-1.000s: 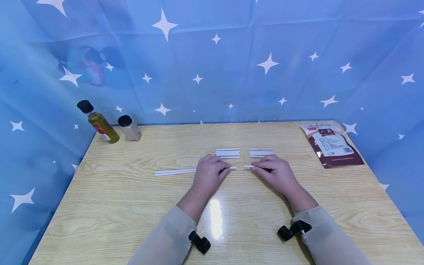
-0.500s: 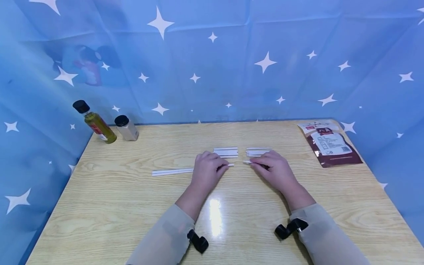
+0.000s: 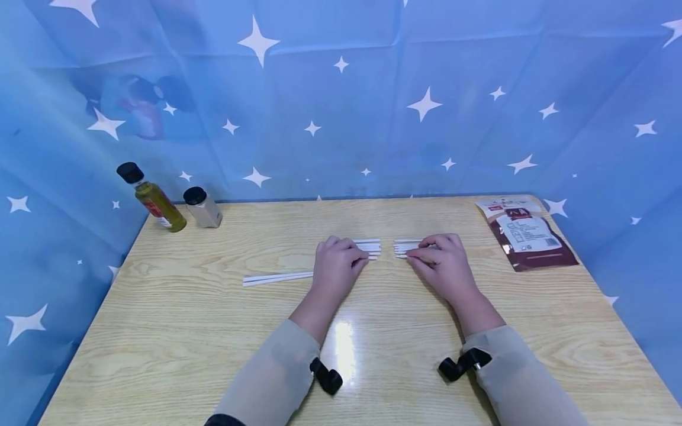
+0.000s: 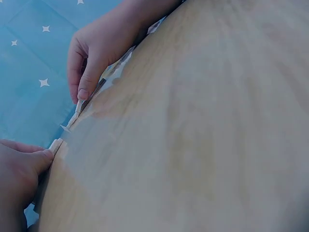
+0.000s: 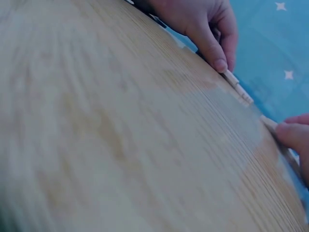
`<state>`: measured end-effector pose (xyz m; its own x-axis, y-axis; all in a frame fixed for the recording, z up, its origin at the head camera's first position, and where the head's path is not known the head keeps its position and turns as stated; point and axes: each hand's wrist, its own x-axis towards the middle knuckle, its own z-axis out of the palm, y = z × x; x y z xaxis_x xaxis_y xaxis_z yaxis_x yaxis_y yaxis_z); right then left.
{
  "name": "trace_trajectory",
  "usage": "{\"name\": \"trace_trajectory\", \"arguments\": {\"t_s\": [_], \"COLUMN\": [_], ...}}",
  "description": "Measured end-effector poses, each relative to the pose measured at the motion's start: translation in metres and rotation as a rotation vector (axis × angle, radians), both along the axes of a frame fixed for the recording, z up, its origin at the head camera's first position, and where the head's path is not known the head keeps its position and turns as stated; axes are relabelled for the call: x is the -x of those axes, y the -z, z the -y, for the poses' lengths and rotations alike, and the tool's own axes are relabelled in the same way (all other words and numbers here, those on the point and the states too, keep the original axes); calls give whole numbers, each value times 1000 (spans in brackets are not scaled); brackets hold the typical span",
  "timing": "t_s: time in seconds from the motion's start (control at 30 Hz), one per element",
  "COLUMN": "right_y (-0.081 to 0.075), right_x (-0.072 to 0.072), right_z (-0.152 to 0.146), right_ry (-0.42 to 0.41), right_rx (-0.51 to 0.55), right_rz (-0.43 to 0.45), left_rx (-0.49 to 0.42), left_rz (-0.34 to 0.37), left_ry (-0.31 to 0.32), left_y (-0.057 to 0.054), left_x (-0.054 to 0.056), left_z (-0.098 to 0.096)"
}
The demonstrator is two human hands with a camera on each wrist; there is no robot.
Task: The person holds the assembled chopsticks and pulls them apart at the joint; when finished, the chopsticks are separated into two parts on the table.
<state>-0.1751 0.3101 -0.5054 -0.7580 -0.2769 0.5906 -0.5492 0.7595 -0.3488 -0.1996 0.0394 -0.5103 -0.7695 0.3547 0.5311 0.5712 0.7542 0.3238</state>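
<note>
Thin white sticks lie side by side in two rows on the table, a left row (image 3: 367, 244) and a right row (image 3: 401, 248). My left hand (image 3: 335, 266) pinches a white stick at the near side of the left row; its tip pokes out past the thumb. My right hand (image 3: 446, 266) pinches another white stick at the near side of the right row. Both hands partly cover the rows. In the left wrist view, the left thumb (image 4: 44, 155) presses on a stick end, with the right hand (image 4: 99, 50) beyond. Longer white sticks (image 3: 274, 279) reach out left of my left hand.
An oil bottle (image 3: 160, 204) with a black cap and a black-lidded jar (image 3: 205, 210) stand at the back left of the wooden table (image 3: 213, 343). A brown and white food pouch (image 3: 527, 234) lies at the back right. A blue star-patterned cloth (image 3: 319, 89) hangs behind.
Both hands have moved away from me with their white sticks, from a gap in front of the rows to right against them. The longer sticks and the other items stay put.
</note>
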Motion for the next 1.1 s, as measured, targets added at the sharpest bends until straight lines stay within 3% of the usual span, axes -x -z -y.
{"name": "trace_trajectory", "arguments": {"t_s": [0.3, 0.73, 1.1], "right_y": [1, 0, -4], "right_x": [4, -1, -3], "right_z": [2, 0, 10], "right_ry": [19, 58, 90], "right_rx": [11, -1, 6], "right_rz": [-13, 38, 32], "left_rx": [18, -23, -117], "left_rz": [-5, 30, -53], "left_ry": [-29, -13, -11], "left_y": [0, 0, -5], "left_x": [6, 2, -5], "left_z": [-3, -6, 0]}}
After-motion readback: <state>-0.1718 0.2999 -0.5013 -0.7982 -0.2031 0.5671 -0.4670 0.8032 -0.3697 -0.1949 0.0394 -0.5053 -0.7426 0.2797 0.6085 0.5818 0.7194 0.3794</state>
